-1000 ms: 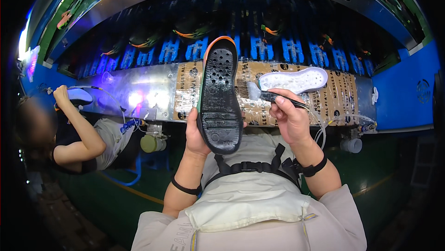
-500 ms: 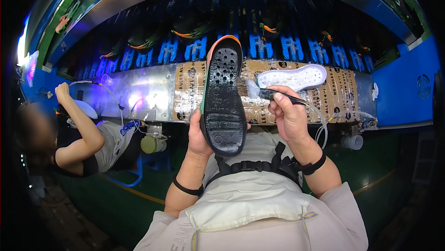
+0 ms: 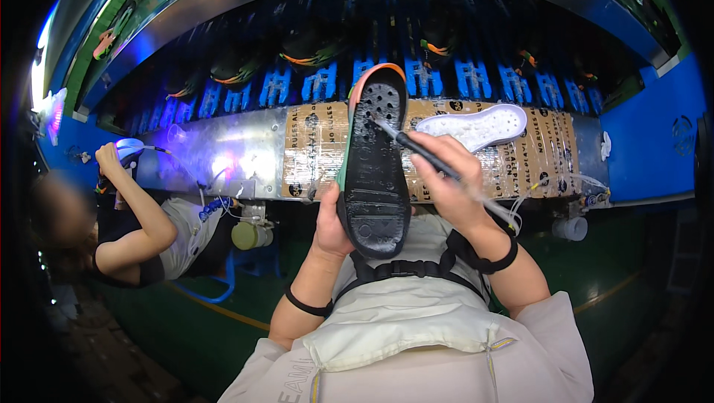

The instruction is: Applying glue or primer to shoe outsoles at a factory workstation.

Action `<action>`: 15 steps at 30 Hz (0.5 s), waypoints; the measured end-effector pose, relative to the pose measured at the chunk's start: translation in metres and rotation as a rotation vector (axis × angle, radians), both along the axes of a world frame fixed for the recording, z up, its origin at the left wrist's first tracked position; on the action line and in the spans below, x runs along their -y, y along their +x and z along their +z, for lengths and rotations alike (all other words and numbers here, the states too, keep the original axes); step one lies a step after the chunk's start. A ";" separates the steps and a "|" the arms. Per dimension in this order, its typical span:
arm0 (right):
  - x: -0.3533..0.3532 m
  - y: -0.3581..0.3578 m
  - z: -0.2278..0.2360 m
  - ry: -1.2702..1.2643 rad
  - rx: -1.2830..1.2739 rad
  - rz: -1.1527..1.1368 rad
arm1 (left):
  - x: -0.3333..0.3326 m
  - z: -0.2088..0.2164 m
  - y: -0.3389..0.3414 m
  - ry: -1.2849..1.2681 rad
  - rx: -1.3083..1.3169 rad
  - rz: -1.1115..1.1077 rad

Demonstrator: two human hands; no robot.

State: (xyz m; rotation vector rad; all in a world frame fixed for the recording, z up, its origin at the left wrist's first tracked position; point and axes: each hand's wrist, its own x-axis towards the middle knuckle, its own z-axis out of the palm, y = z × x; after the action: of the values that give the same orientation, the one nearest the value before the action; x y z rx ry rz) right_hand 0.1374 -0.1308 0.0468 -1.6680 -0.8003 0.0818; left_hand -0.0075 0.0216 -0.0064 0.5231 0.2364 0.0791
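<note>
My left hand (image 3: pixel 333 223) is closed round the lower left edge of a shoe sole (image 3: pixel 376 172), holding it upright in front of me. Its inner face is black and wet-looking, with round holes near the top and ridges lower down; the rim is orange and green. In my right hand (image 3: pixel 454 180) is a black-handled brush (image 3: pixel 425 153) fed by a clear tube. The brush head touches the black face by the holes, and its bristles are mostly hidden. A white shoe sole (image 3: pixel 476 125) rests on the bench just beyond my right hand.
Brown printed cardboard (image 3: pixel 309 158) covers the middle of the metal bench (image 3: pixel 249 131). Behind it runs a row of blue holders (image 3: pixel 320 85) with dark shoe parts (image 3: pixel 309 57) above. A co-worker's arm (image 3: pixel 145 210) is at the left. A capped container (image 3: pixel 251 235) hangs beneath the bench edge.
The brush has moved left and up from beside the sole onto its black face. The sole has shifted slightly right. At the left, the co-worker now holds something pale blue.
</note>
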 end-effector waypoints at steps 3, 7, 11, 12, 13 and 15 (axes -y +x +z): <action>-0.005 -0.007 -0.009 -0.189 0.690 0.098 | -0.003 -0.008 -0.003 0.044 0.060 0.026; 0.014 -0.024 0.012 -0.303 0.468 0.431 | -0.017 -0.029 0.001 0.023 0.037 0.080; 0.022 -0.013 0.019 -0.001 -0.206 0.390 | -0.023 -0.011 0.000 -0.047 0.029 0.072; 0.023 -0.014 0.025 0.023 -0.315 0.291 | -0.023 -0.005 -0.001 -0.145 0.098 0.035; 0.024 -0.011 0.020 0.024 -0.319 0.201 | -0.025 -0.004 0.001 -0.121 0.129 0.027; 0.026 -0.007 0.007 0.058 -0.326 0.074 | -0.026 -0.002 0.001 -0.154 0.131 0.038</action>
State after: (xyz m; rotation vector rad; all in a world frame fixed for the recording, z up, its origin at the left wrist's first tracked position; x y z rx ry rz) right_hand 0.1306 -0.1568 0.0539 -1.5201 -0.6102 0.3692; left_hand -0.0064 0.0478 -0.0084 0.3584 0.1232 0.1304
